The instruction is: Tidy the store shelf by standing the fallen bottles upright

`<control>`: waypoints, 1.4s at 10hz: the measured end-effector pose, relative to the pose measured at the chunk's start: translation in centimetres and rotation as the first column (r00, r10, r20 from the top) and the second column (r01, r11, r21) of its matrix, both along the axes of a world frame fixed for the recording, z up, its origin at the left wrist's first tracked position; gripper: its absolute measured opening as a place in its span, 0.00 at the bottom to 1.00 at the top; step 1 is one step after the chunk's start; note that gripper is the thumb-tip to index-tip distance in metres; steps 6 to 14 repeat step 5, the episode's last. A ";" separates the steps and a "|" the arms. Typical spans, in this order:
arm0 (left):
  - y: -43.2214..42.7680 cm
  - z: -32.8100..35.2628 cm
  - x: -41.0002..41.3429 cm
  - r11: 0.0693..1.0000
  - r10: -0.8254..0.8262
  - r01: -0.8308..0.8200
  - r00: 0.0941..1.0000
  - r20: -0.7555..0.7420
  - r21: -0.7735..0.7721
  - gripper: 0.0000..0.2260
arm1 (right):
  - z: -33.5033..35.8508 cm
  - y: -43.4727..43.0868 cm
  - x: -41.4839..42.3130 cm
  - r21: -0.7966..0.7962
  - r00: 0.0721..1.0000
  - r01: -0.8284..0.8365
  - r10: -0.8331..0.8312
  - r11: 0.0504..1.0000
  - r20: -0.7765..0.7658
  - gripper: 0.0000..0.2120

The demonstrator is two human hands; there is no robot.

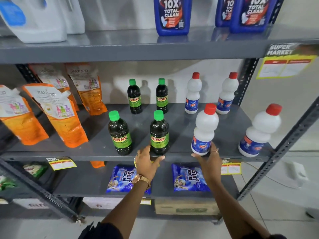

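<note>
Four dark green-capped bottles stand upright on the grey middle shelf [181,128], and four white red-capped bottles stand upright to their right. My left hand [146,163] is at the shelf's front edge. Its fingers are spread beside the base of the front right green bottle [159,133], with the thumb stretched out below that base. My right hand [208,161] cups the base of the front white bottle [204,130], thumb on its left and fingers on its right. Another green bottle [120,133] stands at the front left, and another white bottle [259,131] near the right edge.
Orange refill pouches [58,114] lean on the left of the same shelf. Blue detergent jugs [172,14] stand on the shelf above. Blue soap-powder packs [189,178] lie on the shelf below. A perforated metal upright [283,149] bounds the right side.
</note>
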State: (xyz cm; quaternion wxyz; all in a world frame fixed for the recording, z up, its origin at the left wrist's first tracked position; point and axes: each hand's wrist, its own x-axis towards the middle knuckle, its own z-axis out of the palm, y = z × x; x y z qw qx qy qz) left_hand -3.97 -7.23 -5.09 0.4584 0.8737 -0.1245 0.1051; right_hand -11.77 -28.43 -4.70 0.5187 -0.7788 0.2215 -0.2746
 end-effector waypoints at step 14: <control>-0.7 0.0 0.4 0.987 0.098 -0.107 0.992 -0.079 -0.122 0.24 | 11.8 -0.1 -6.7 -0.091 0.896 0.076 -0.028 0.993 0.444 0.25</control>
